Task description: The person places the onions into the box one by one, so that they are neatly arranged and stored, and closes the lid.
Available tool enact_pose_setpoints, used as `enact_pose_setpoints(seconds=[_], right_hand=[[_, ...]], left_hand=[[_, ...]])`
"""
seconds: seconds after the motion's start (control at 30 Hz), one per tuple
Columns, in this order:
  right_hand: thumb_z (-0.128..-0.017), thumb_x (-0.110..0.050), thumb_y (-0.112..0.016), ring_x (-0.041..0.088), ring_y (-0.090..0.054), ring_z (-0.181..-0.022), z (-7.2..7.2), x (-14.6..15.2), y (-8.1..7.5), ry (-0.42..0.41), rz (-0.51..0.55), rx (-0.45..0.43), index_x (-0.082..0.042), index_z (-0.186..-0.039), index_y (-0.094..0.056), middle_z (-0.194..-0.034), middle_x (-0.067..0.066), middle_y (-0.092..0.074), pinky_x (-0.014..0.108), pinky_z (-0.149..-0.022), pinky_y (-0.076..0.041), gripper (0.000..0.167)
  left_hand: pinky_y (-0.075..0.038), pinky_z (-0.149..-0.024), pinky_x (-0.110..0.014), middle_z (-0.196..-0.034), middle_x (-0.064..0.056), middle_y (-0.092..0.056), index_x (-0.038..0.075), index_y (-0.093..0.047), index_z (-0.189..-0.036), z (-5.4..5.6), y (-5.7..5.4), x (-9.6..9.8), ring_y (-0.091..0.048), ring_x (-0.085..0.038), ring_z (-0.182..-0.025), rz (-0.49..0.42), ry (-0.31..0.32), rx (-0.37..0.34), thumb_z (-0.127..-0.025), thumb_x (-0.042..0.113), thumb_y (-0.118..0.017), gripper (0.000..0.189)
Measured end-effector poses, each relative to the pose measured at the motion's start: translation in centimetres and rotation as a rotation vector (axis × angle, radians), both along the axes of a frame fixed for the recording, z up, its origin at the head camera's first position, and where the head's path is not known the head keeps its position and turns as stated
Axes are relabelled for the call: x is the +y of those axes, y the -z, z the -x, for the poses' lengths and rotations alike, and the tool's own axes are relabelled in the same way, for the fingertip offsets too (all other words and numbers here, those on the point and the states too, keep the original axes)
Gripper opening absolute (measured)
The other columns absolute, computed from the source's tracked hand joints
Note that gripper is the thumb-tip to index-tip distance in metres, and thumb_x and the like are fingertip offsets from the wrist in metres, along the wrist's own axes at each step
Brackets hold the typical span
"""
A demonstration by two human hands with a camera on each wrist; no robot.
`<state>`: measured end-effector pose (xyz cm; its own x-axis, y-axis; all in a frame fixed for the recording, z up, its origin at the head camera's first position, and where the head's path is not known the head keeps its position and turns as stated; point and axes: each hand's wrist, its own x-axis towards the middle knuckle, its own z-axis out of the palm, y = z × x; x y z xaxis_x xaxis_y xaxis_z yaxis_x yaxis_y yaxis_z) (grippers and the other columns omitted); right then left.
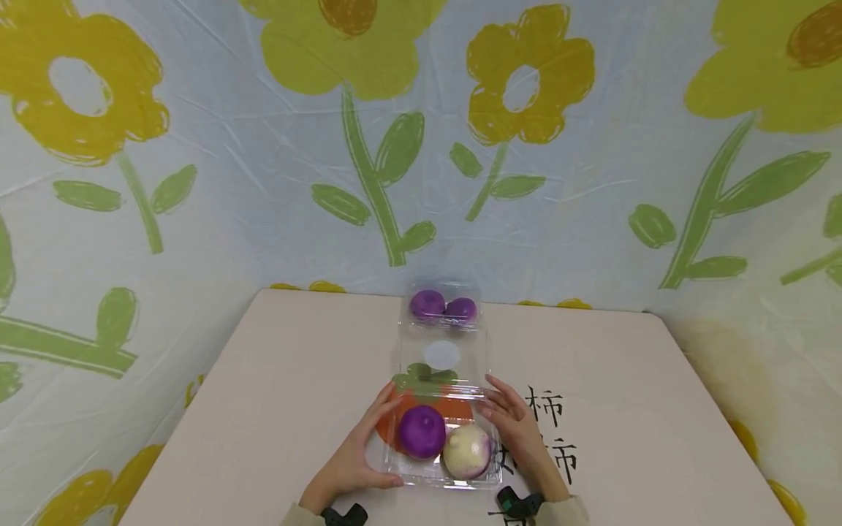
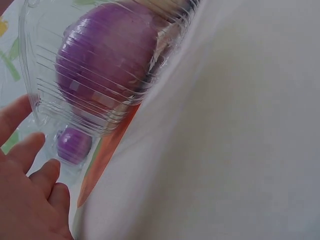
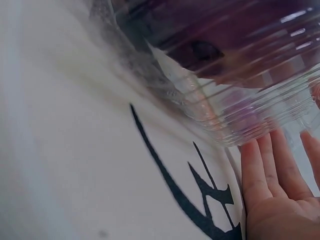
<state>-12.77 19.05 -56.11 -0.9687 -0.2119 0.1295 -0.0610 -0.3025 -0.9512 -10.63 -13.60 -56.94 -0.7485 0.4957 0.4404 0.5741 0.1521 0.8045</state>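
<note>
A clear plastic clamshell box lies in front of me, a purple round onion-like vegetable and a whitish, purple-tinged one in its near part. My left hand spans the box's left side, fingers extended along it and thumb near the front corner. In the left wrist view, a fingertip meets the ribbed wall. My right hand is at the right side. Its straight fingers reach the ribbed plastic in the right wrist view. Neither hand touches the vegetables.
Behind the near part, clear plastic with a white round label extends back to two smaller-looking purple vegetables. An orange persimmon print and black characters mark the pale table. Flowered cloth hangs behind.
</note>
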Motion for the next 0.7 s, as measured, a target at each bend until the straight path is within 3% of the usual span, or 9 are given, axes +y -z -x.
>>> enact_pose_setpoints(seconds=[0.4, 0.7], right_hand=[[-0.096, 0.008, -0.053, 0.024, -0.063, -0.117, 0.09, -0.06, 0.35, 0.015, 0.004, 0.016, 0.005, -0.148, -0.033, -0.128, 0.013, -0.062, 0.034, -0.102, -0.049, 0.056], [-0.096, 0.008, -0.054, 0.028, -0.063, -0.117, -0.01, -0.24, 0.2, 0.035, 0.038, -0.01, 0.006, -0.144, -0.034, -0.126, 0.012, -0.063, 0.035, -0.102, -0.048, 0.052]], left_hand=[[-0.016, -0.118, -0.034, -0.162, -0.022, -0.016, 0.006, -0.032, -0.154, 0.07, 0.19, -0.06, -0.016, -0.034, -0.15, 0.013, -0.043, -0.011, -0.064, 0.044, -0.093, 0.115], [-0.016, -0.118, -0.024, -0.16, -0.024, -0.021, 0.0, -0.02, -0.156, 0.1, 0.19, 0.11, -0.022, -0.03, -0.149, -0.046, -0.039, 0.003, -0.061, 0.043, -0.095, 0.128]])
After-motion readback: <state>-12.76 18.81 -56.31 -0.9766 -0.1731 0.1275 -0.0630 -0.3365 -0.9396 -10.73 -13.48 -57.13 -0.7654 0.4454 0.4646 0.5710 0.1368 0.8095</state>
